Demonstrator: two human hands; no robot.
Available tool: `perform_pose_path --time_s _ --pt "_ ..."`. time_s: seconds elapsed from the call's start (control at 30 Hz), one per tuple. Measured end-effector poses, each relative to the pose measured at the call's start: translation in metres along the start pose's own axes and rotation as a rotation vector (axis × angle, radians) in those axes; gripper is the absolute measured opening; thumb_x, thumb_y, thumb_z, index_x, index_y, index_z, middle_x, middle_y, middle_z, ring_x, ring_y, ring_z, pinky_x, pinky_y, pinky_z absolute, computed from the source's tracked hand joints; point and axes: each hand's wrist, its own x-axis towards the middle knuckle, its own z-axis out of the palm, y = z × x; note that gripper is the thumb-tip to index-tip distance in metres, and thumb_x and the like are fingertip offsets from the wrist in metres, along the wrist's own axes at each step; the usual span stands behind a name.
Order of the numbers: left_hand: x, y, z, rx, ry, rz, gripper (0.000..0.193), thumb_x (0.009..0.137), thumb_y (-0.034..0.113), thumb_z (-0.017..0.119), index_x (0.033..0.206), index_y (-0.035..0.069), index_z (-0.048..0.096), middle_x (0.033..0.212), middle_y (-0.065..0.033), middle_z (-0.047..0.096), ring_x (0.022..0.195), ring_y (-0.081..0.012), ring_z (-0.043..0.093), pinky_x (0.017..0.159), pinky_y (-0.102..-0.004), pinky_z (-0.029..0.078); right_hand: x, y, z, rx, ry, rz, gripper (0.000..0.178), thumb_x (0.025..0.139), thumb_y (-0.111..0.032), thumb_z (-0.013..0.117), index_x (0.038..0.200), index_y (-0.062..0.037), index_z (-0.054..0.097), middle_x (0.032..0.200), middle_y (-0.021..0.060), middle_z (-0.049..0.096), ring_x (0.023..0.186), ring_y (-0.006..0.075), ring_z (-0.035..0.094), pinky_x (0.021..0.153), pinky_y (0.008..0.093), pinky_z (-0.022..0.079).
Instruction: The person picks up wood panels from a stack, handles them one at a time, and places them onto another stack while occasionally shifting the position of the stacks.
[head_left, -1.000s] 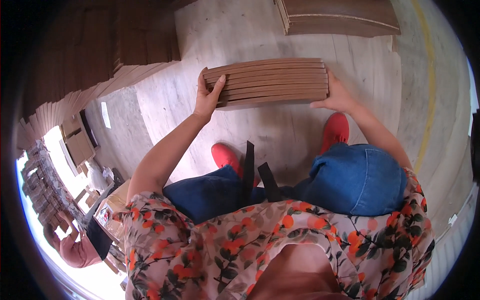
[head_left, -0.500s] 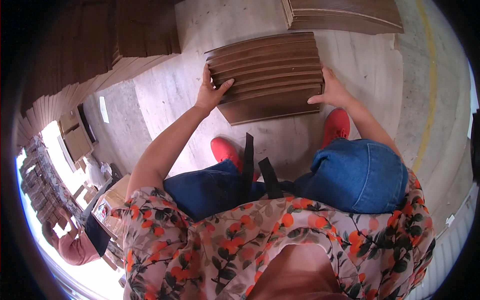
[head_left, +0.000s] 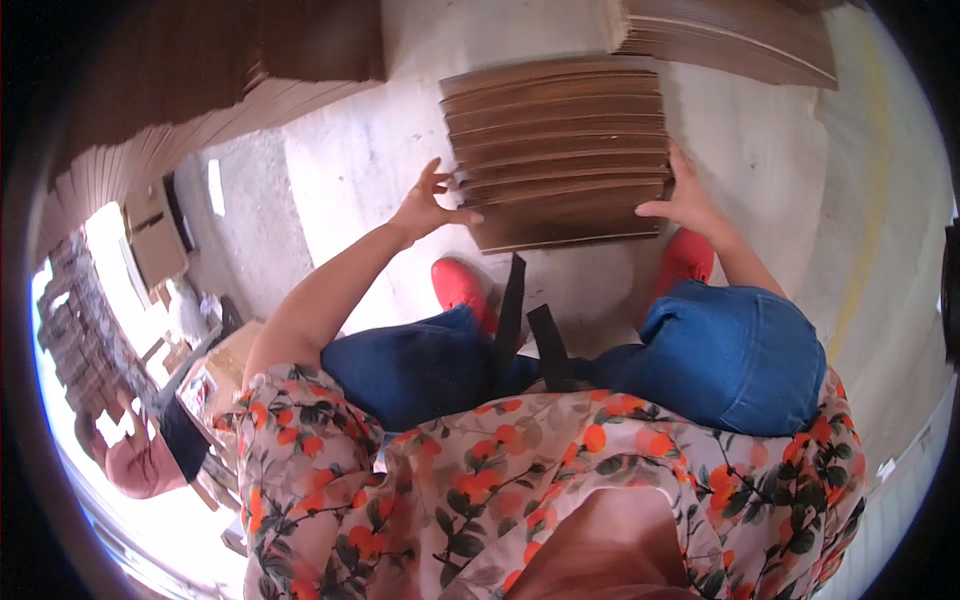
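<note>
A stack of brown wood-grain boards [head_left: 560, 135] lies on the pale floor in front of my feet, its long edges overlapping in stepped rows. My left hand [head_left: 425, 212] is at its near left corner, fingers spread, with the thumb over the nearest board and the other fingers just off the left side. Against the right side rests my right hand [head_left: 688, 198], fingers stretched along the board ends and thumb pointing in at the near right corner. Neither hand is wrapped round a board.
More brown boards [head_left: 730, 35] lie at the far right. A large pile of boards [head_left: 200, 75] fills the far left. Cardboard boxes [head_left: 155, 240] stand at the left, and another person [head_left: 145, 465] works beyond them. My red shoes [head_left: 460, 285] are close to the stack.
My left hand has slid nearer along the stack's left side, and its fingers have come away. The nearest board shows a narrower face. The right hand stays at the right side.
</note>
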Motion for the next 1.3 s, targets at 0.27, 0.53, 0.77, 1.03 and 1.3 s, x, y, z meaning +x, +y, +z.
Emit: perform_pose_path --time_s 0.27,0.53,0.77,1.03,1.3 --pt "-0.012 -0.011 0.018 0.283 -0.128 -0.117 0.109 0.055 0.046 0.085 0.135 -0.001 0.030 0.115 -0.0201 0.055 0.110 -0.0293 0.053 0.093 -0.0358 0.044 0.003 0.001 0.000 -0.050 0.013 0.053 0.115 0.055 -0.028 0.085 0.140 0.0075 0.017 0.141 0.0254 0.030 0.132 0.0341 0.030 0.110 0.0355 0.025" --pt "0.072 0.061 -0.035 0.334 0.541 0.429 0.071 0.078 0.053 0.064 0.118 -0.004 0.052 0.110 -0.0230 0.059 0.105 -0.0313 0.057 0.090 -0.0364 0.045 -0.005 -0.010 -0.009 -0.062 0.014 0.052 0.113 0.054 -0.026 0.085 0.141 0.0038 0.019 0.140 0.0238 0.032 0.131 0.0345 0.032 0.109 0.0369 0.026" --pt "0.118 0.172 -0.023 0.832 0.124 0.379 0.093 0.068 0.074 0.056 0.127 0.002 0.049 0.126 -0.0191 0.053 0.118 -0.0325 0.049 0.099 -0.0395 0.039 -0.005 0.003 0.003 -0.028 0.030 0.042 0.109 0.059 -0.022 0.084 0.141 0.0052 0.018 0.139 0.0222 0.034 0.130 0.0319 0.034 0.108 0.0351 0.029" --pt "0.126 0.184 0.013 0.677 -0.063 0.397 0.105 0.050 0.059 0.079 0.128 -0.002 0.046 0.121 -0.0207 0.055 0.114 -0.0325 0.052 0.096 -0.0380 0.042 -0.008 0.005 0.003 0.034 0.056 0.038 0.106 0.060 -0.017 0.084 0.141 0.0028 0.019 0.137 0.0187 0.037 0.128 0.0286 0.037 0.106 0.0340 0.032" --pt "0.089 0.169 0.024 0.680 -0.086 0.537 0.076 0.059 0.050 0.079 0.113 0.002 0.053 0.096 -0.0218 0.063 0.092 -0.0351 0.060 0.083 -0.0398 0.048 -0.018 0.000 0.007 0.081 0.052 0.067 0.105 0.060 -0.023 0.083 0.141 -0.0008 0.021 0.138 0.0226 0.034 0.129 0.0349 0.034 0.108 0.0384 0.030"
